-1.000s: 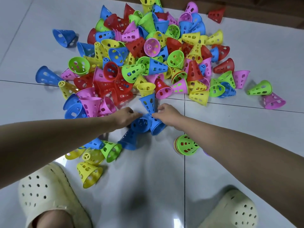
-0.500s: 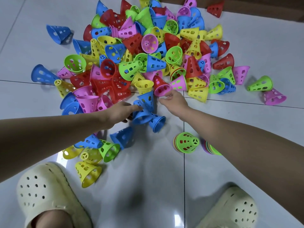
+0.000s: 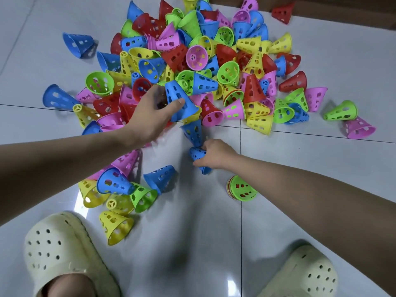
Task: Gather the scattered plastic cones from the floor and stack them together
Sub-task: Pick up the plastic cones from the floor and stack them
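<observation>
Gripping a blue cone (image 3: 181,101) with thumb on its near side and fingers curled behind it, the left hand (image 3: 150,116) holds it upright, narrow end up, over the near edge of the pile (image 3: 192,61). The right hand (image 3: 214,154) is lower, fingers curled down round a second blue piece (image 3: 197,155) lying on the floor; whether that is one cone or several nested I cannot tell. Another blue cone (image 3: 192,131) lies just above the right hand, touching its fingers. The pile spreads across the far tiles, a jumble of red, yellow, green, pink and blue perforated cones, some on their sides, some mouth up. Strays lie apart from it: a blue one (image 3: 78,45) at far left, a red one (image 3: 282,10) at the top by a brown strip along the floor's far edge, a green (image 3: 340,111) and a pink (image 3: 360,128) at right. Nearer the person, under the left forearm, sits a small cluster (image 3: 120,189) of blue, pink, green and yellow cones, with a lone blue one (image 3: 160,179) beside it. By the right forearm lies a nested stack (image 3: 242,187), on its side, green outermost. The floor (image 3: 321,157) is glossy pale grey tile with dark grout lines, and reflects a light near the bottom. Two cream perforated clogs (image 3: 57,249) frame the lower corners.
</observation>
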Action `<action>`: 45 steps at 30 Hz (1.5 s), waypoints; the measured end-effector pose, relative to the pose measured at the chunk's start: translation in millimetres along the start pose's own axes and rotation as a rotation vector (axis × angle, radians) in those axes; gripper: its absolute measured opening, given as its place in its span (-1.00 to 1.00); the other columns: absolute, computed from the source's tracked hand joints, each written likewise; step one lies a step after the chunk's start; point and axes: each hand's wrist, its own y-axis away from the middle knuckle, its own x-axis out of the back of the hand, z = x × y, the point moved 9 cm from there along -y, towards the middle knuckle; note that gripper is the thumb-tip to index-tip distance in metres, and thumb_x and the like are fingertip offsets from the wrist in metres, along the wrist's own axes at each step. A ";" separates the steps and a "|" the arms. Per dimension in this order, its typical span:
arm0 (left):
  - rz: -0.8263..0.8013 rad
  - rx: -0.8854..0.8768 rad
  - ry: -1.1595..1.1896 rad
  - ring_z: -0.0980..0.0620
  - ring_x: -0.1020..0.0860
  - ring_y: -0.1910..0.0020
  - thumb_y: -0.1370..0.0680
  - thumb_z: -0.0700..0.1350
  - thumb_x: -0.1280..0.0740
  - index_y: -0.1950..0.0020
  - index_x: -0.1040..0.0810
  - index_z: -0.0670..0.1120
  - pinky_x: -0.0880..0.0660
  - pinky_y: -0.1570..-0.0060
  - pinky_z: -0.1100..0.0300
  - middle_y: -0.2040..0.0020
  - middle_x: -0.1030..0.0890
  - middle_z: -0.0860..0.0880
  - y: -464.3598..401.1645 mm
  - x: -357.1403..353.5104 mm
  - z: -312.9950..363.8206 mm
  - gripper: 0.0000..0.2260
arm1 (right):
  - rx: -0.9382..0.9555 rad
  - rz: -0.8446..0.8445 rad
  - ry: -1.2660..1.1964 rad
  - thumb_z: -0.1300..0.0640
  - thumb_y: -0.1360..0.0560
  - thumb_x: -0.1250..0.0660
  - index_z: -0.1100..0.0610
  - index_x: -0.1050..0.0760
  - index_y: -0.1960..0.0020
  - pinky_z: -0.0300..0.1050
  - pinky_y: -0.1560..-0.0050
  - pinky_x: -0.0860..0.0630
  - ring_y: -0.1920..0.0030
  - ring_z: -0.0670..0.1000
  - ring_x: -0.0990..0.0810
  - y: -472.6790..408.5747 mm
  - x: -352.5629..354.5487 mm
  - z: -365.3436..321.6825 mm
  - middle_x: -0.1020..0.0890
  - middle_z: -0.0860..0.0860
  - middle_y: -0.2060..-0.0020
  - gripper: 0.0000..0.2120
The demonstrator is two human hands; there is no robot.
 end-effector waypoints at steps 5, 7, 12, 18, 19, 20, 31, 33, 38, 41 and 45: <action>0.015 -0.021 -0.016 0.09 -0.62 -0.15 -0.56 0.18 -0.36 -0.25 -0.44 -0.02 -0.55 -0.19 -0.04 -0.15 -0.66 0.03 5.1 2.6 1.5 -0.61 | 0.006 0.041 -0.314 -0.09 -0.35 -0.55 0.15 -0.58 -0.01 -0.09 0.18 -0.51 0.14 0.04 -0.62 0.0 11.5 6.5 -0.64 0.06 0.11 -0.61; 0.022 -0.015 0.003 0.06 -0.64 -0.12 -0.55 0.18 -0.37 -0.22 -0.44 -0.02 -0.56 -0.17 -0.08 -0.12 -0.67 0.02 7.0 3.7 0.2 -0.62 | 0.030 0.077 -0.498 -0.05 -0.36 -0.56 0.16 -0.59 -0.03 -0.10 0.16 -0.51 0.16 0.00 -0.61 3.3 20.1 11.4 -0.67 0.10 0.09 -0.63; -0.007 -0.028 0.013 0.05 -0.66 -0.06 -0.56 0.14 -0.38 -0.19 -0.43 -0.02 -0.60 -0.04 -0.04 -0.09 -0.68 0.00 11.8 -5.1 1.2 -0.67 | 0.029 0.164 -0.838 0.09 -0.44 -0.54 0.14 -0.57 -0.18 -0.08 -0.10 -0.60 -0.04 0.01 -0.68 23.5 46.5 34.9 -0.70 -0.01 -0.03 -0.65; -0.112 -0.068 0.009 -0.05 -0.66 -0.07 -0.49 0.17 -0.44 -0.19 -0.46 0.00 -0.58 -0.07 -0.13 -0.07 -0.68 0.00 20.4 -40.3 9.5 -0.61 | 0.003 0.326 -0.944 0.18 -0.48 -0.50 0.17 -0.55 -0.13 -0.24 0.04 -0.56 0.06 -0.06 -0.65 64.1 88.6 81.3 -0.68 0.01 0.00 -0.74; -0.144 -0.093 -0.012 0.00 -0.65 -0.04 -0.52 0.11 -0.45 -0.19 -0.47 -0.03 -0.58 -0.03 -0.04 -0.05 -0.68 0.02 23.7 -50.6 13.4 -0.64 | -0.002 0.362 -0.959 0.20 -0.48 -0.50 0.20 -0.55 -0.13 -0.22 0.03 -0.56 0.06 -0.05 -0.65 74.0 95.5 92.3 -0.69 0.03 0.01 -0.74; -0.179 -0.127 -0.042 0.03 -0.65 -0.02 -0.53 0.07 -0.45 -0.19 -0.47 -0.04 -0.56 0.00 0.03 -0.03 -0.68 0.03 28.4 -61.9 18.1 -0.66 | 0.000 0.400 -0.958 0.21 -0.47 -0.51 0.21 -0.55 -0.13 -0.18 -0.01 -0.57 0.04 -0.03 -0.66 85.8 102.5 102.7 -0.69 0.05 -0.01 -0.72; -0.585 -0.412 -0.296 0.14 -0.57 -0.05 -0.48 0.05 -0.50 -0.23 -0.44 0.05 -0.55 -0.08 0.08 -0.09 -0.58 0.13 78.4 -172.2 41.9 -0.60 | -0.080 0.645 -0.714 0.09 -0.41 -0.56 -0.11 -0.51 -0.12 -0.07 -0.25 -0.52 -0.14 -0.16 -0.61 204.3 81.2 182.0 -0.66 -0.25 -0.02 -0.64; -0.600 -0.395 -0.309 0.13 -0.57 -0.02 -0.47 0.00 -0.52 -0.19 -0.45 0.07 -0.55 -0.04 0.08 -0.06 -0.59 0.13 78.7 -181.4 38.6 -0.63 | -0.091 0.625 -0.689 0.11 -0.42 -0.55 -0.11 -0.49 -0.15 -0.09 -0.25 -0.50 -0.18 -0.13 -0.59 211.2 70.3 189.1 -0.65 -0.20 -0.06 -0.62; -0.690 -0.395 -0.368 0.13 -0.56 -0.02 -0.46 -0.02 -0.52 -0.16 -0.51 0.08 -0.52 -0.09 0.10 -0.04 -0.61 0.16 84.4 -202.4 29.7 -0.68 | -0.092 0.600 -0.640 0.18 -0.44 -0.52 -0.20 -0.46 -0.10 -0.43 -0.16 -0.38 -0.14 -0.25 -0.55 219.8 62.3 194.1 -0.63 -0.22 -0.05 -0.60; -0.729 -0.406 -0.455 0.17 -0.52 -0.08 -0.49 0.02 -0.49 -0.25 -0.53 0.08 -0.48 -0.17 0.13 -0.13 -0.59 0.20 87.9 -208.4 22.0 -0.65 | -0.101 0.594 -0.642 0.16 -0.45 -0.52 -0.19 -0.46 -0.11 -0.57 -0.07 -0.33 -0.14 -0.31 -0.52 220.7 61.4 196.6 -0.62 -0.24 -0.05 -0.61; -0.742 -0.397 -0.512 0.20 -0.50 -0.15 -0.52 0.00 -0.46 -0.34 -0.50 0.08 -0.45 -0.21 0.21 -0.23 -0.57 0.20 87.1 -203.2 16.6 -0.60 | -0.096 0.590 -0.667 0.17 -0.44 -0.52 -0.14 -0.48 -0.11 -0.55 -0.09 -0.35 -0.14 -0.33 -0.52 219.8 59.7 197.3 -0.63 -0.21 -0.05 -0.63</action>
